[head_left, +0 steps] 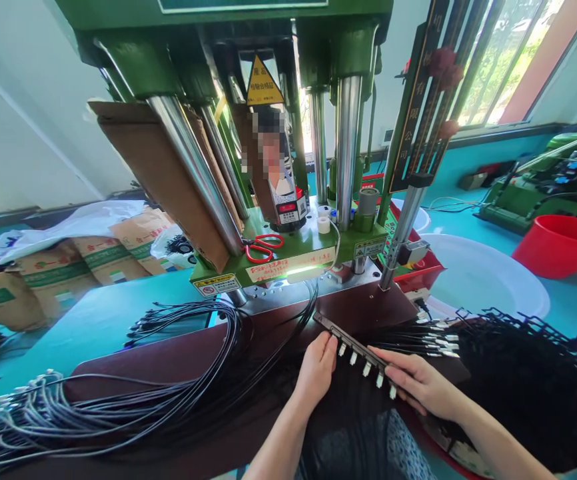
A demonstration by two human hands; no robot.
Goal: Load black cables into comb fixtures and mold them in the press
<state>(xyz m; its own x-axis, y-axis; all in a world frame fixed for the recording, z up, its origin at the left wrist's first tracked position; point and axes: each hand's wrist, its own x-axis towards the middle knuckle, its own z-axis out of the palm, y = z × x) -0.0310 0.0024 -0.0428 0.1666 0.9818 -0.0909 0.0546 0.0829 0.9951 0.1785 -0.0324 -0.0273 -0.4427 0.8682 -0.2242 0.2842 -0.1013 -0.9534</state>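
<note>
In the head view a long, narrow dark bar (356, 345) lies slantwise over the brown table. Several small silvery connectors (366, 369) stick out along its near edge. My left hand (317, 367) is closed on the bar's far left part, thumb on top. Further right, my right hand (421, 383) grips the bar near its other end, fingers curled beneath and partly hidden. Just behind the right hand lies a bundle of black cables with silvery plugs (441, 341). Thin black cables (301, 323) run from under the press to the left of the bar.
A green press (293, 263) with steel columns stands ahead, red-handled scissors (264, 248) on its plate. Looped cables (118, 413) cover the table's left side. A heap of black parts (528, 393) fills the right. Beyond are a white tub (488, 257) and a red bucket (561, 247).
</note>
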